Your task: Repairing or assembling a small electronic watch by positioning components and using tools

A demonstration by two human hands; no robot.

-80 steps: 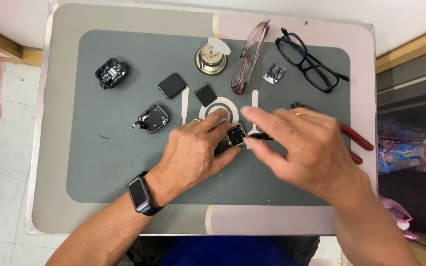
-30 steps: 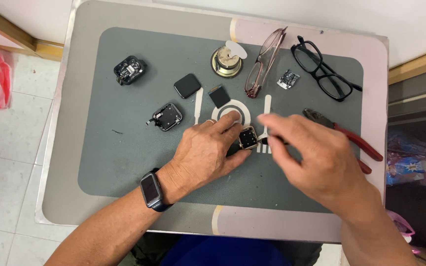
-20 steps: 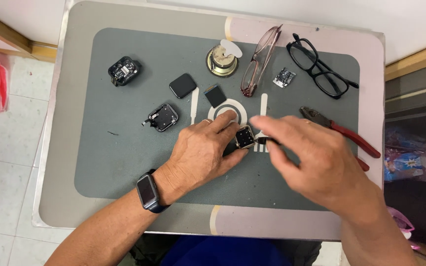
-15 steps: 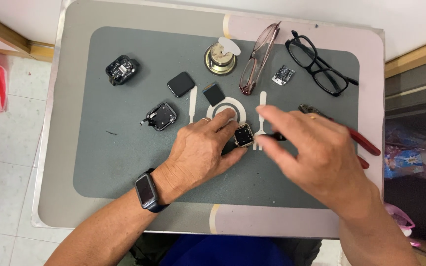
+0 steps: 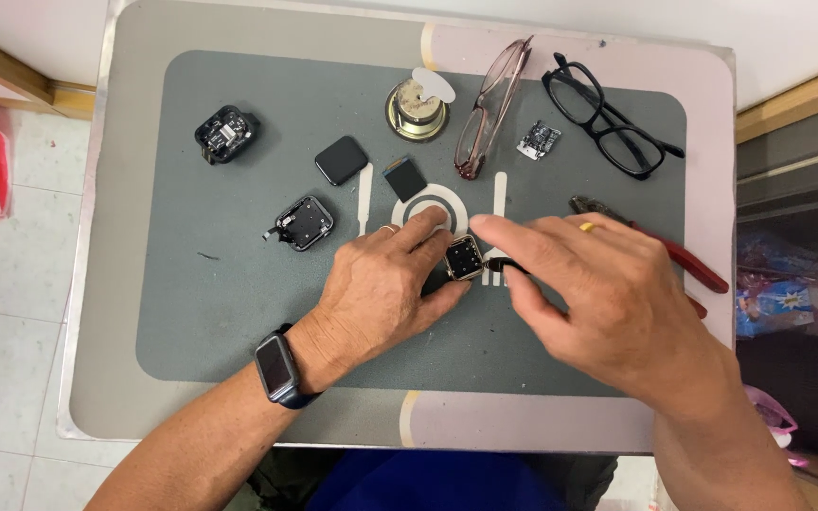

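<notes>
A small square watch case (image 5: 463,257) with its insides exposed lies on the grey mat (image 5: 239,312) at the middle of the table. My left hand (image 5: 385,289) pins it between thumb and forefinger. My right hand (image 5: 598,293) comes in from the right and pinches a thin dark tool (image 5: 504,269) whose tip touches the case's right side. A dark smartwatch (image 5: 275,367) is on my left wrist, a gold ring on my right hand.
Around them lie an opened watch case (image 5: 302,222), a black watch body (image 5: 224,133), a dark screen (image 5: 341,159), a small black square part (image 5: 403,177), a round brass part (image 5: 417,107), a small silver module (image 5: 539,139), two pairs of glasses (image 5: 489,104) (image 5: 608,118) and red-handled pliers (image 5: 660,248).
Both hands have stayed on the small watch case. My right hand's fingers have shifted slightly as the tool works at the case's right side. The camera view drifted a little.
</notes>
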